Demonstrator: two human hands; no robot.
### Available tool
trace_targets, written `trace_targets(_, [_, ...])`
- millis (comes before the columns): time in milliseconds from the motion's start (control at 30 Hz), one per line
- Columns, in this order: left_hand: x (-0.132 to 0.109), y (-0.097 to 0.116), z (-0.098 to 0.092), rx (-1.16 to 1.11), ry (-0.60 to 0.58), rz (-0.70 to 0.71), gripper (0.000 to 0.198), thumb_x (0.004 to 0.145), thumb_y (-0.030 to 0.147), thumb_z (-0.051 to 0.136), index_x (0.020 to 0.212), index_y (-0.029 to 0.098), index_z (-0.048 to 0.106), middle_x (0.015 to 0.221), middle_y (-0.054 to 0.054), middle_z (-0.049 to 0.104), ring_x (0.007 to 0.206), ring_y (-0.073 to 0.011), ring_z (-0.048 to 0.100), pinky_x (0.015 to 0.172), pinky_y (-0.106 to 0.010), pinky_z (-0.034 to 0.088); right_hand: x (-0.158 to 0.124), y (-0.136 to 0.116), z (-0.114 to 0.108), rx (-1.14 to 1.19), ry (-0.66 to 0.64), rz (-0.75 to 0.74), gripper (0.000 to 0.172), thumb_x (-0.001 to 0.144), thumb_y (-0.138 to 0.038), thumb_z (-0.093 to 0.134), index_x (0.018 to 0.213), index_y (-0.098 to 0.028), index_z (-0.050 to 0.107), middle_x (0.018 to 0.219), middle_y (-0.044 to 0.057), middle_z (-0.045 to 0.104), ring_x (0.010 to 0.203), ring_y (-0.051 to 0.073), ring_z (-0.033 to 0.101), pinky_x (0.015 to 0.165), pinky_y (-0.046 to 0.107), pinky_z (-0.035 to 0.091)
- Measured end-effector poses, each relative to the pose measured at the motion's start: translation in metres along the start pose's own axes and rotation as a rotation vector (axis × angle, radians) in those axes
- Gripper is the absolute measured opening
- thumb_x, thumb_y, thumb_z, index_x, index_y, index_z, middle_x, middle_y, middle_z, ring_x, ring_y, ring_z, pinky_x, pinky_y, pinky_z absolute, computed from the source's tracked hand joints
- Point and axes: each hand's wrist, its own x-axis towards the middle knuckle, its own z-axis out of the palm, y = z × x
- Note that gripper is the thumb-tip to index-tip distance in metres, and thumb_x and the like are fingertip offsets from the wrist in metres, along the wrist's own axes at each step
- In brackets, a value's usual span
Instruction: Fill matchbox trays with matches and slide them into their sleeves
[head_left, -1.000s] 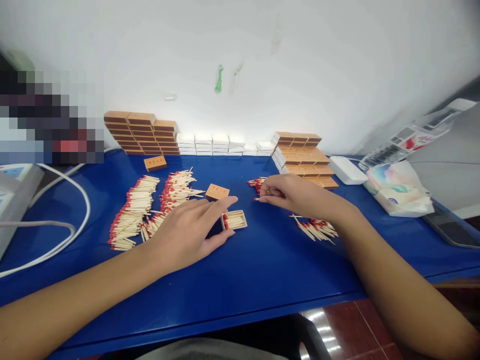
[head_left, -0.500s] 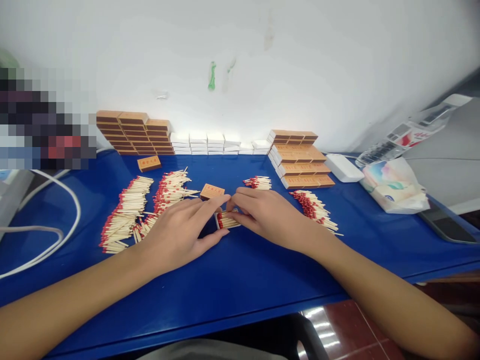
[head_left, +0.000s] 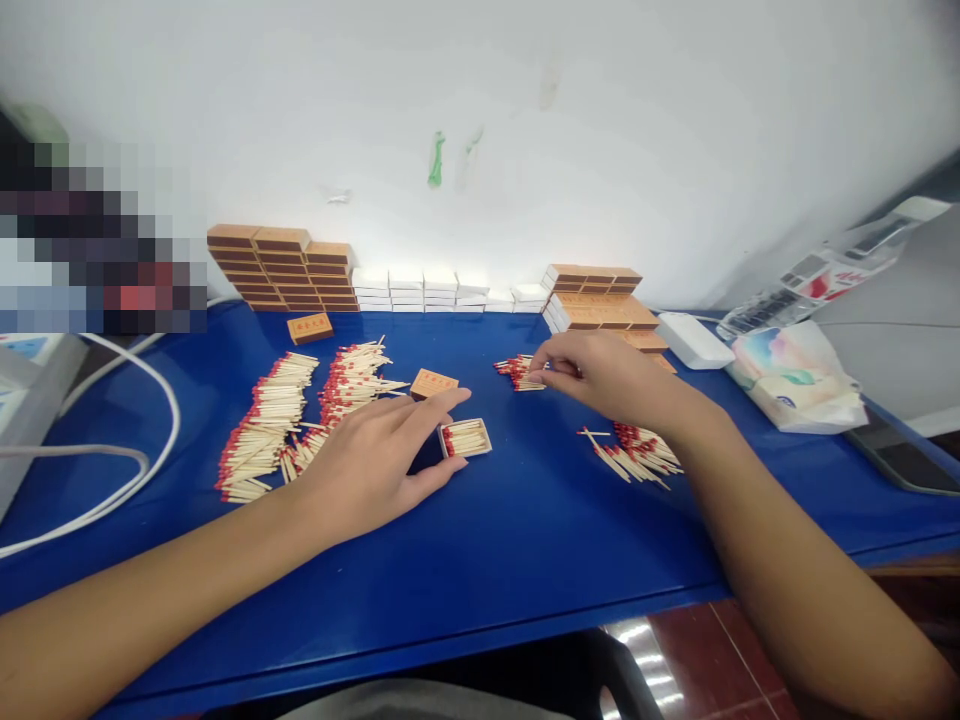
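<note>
Matchbox tray (head_left: 487,437) sits gripped by the left hand (head_left: 367,455); match pile (head_left: 517,373) at right hand's (head_left: 600,372) fingertips, hold unclear

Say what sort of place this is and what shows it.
Probably a makeshift indoor workspace: a blue tabletop set against a wall. Brown matchboxes stand stacked along the wall, loose matches lie in piles on the tabletop, and a soft pack, apparently tissues, sits on the right.

One open tray (head_left: 489,438), four match piles (head_left: 274,410), two loose boxes (head_left: 310,330)
</note>
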Motion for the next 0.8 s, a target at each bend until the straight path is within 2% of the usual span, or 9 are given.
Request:
trace_targets(167, [0.0003,-0.0006,0.0005,-0.021,0.015,-0.007,0.058,0.100,0.035,0.076,0.152,0.029,0.050,0.121,-0.001,0.082,0.104,-0.0252,0.080,0.095,-0.041,0.062,0.0000,0.0047,0.0029,0.050,-0.158,0.049,0.023,0.100,-0.037,0.061,0.101,-0.021,0.077,0.074,0.003,0.065,0.066,0.019,0.056,0.063,0.031,0.034])
trace_targets(500, [0.0005,-0.0001,0.0009,-0.017,0.013,-0.008,0.059,0.100,0.035,0.076,0.152,0.030,0.050,0.121,-0.002,0.082,0.103,-0.0252,0.081,0.096,-0.042,0.063,-0.0021,-0.0005,0.0028,0.046,-0.168,0.064,0.017,0.100,-0.032,0.057,0.093,-0.022,0.069,0.078,0.003,0.068,0.068,0.019,0.057,0.064,0.032,0.036])
trace_targets(800, [-0.0002,-0.0001,0.0014,-0.008,0.013,-0.008,0.057,0.102,0.038,0.073,0.153,0.029,0.050,0.123,-0.003,0.082,0.102,-0.0249,0.081,0.096,-0.042,0.063,-0.0021,0.0015,0.0041,0.087,-0.246,0.048,0.018,0.100,-0.034,0.059,0.093,-0.023,0.071,0.081,0.003,0.071,0.067,0.019,0.058,0.064,0.032,0.036])
